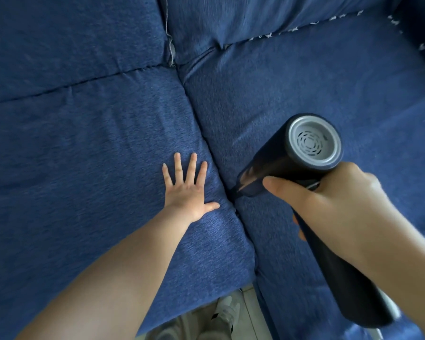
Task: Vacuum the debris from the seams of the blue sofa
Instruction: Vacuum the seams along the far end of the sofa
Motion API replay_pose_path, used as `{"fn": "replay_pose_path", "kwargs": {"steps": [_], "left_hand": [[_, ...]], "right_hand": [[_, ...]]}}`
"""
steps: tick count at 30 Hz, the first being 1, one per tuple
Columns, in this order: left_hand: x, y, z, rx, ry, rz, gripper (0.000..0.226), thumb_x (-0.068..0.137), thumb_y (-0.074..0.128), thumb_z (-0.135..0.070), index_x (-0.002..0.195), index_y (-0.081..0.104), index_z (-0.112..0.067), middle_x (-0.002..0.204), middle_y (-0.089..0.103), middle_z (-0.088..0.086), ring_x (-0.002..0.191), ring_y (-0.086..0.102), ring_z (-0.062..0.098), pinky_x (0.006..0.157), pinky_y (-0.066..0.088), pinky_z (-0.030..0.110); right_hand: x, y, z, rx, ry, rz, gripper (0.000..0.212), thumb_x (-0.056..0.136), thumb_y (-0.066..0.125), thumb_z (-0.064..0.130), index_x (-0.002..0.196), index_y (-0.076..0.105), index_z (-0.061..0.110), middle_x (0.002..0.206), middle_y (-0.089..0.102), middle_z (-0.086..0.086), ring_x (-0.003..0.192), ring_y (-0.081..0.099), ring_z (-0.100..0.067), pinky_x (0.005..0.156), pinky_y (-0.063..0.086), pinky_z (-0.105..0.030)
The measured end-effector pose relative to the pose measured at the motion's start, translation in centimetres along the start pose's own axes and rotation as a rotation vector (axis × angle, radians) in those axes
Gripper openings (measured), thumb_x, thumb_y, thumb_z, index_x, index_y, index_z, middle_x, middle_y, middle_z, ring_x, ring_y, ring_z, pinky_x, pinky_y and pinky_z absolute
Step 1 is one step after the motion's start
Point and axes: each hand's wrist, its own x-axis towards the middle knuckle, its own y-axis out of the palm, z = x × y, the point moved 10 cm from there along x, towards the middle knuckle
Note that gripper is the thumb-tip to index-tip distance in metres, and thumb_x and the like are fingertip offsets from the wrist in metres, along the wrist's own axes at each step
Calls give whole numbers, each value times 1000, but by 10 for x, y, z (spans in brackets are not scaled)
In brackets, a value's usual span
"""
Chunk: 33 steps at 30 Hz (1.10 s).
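The right hand was wrapped tight round the handle of a black handheld vacuum, thumb lying along the top of the body, fingers curled underneath & mostly hidden. From that grip the vacuum ran up and left: grey vented rear cap faced the camera, and the dark nozzle angled down into the seam between two seat cushions, its tip touching the gap just left of the thumb. The handle stretched back toward the lower right, under the forearm.

The left hand lay flat and spread wide on the left seat cushion, holding nothing, palm down, thumb pointing toward the seam, just beside the nozzle but apart from it.

The blue sofa filled nearly the whole view. Small pale debris bits sat along the rear seam at upper right (well away from the nozzle). Below the cushion edge, a pale shoe on light floor.
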Motion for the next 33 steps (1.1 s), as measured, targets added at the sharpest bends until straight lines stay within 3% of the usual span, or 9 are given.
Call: {"fn": "replay_pose_path", "kwargs": {"steps": [3,8,13,18,24,30,33], "left_hand": [[0,2,0,17,10,20,114,76,31,-88,148,-29,-23,150,-44,9,132,-42,48,107,-17,70],[0,2,-2,10,21,38,114,78,33,-86,148,-29,-22,150,-45,10,132,-42,49,103,-20,70],[1,3,-1,15,25,49,114,78,34,-85,148,-29,-22,150,-45,10,131,-42,49,102,-21,70],[-1,2,-2,20,42,58,112,79,34,-84,148,-29,-23,150,-44,10,132,-42,50,102,-21,70],[-5,3,-2,55,70,42,105,81,27,-84,148,-29,-25,151,-43,9,133,-41,49,106,-18,70],[-12,4,-4,83,93,22,97,85,20,-81,150,-26,-27,153,-40,7,135,-38,48,110,-13,70],[-15,4,-4,101,112,0,94,85,18,-80,151,-24,-28,154,-38,6,137,-36,47,111,-12,69]], "right_hand": [[-2,-7,-2,-12,4,-29,71,33,45,81,59,63,17,64,69,-9,66,68,-28,58,52,-31],[-1,10,-8,-13,41,57,62,47,55,75,64,61,16,73,70,-14,78,67,-34,75,57,-41],[-5,-6,-12,-11,25,-28,72,32,46,81,59,62,16,64,69,-10,66,69,-32,67,58,-38],[-9,12,-14,-47,42,54,66,43,49,79,62,61,17,69,70,-11,77,67,-31,72,56,-39],[-9,-4,-19,-41,49,-16,75,31,43,83,60,62,16,66,70,-12,68,68,-31,65,56,-37],[-10,9,-24,-39,79,63,66,44,54,77,67,64,16,73,71,-12,76,69,-33,74,57,-40],[-11,-3,-21,-79,45,20,70,35,46,82,59,61,18,65,69,-11,70,68,-30,66,54,-36]]}}
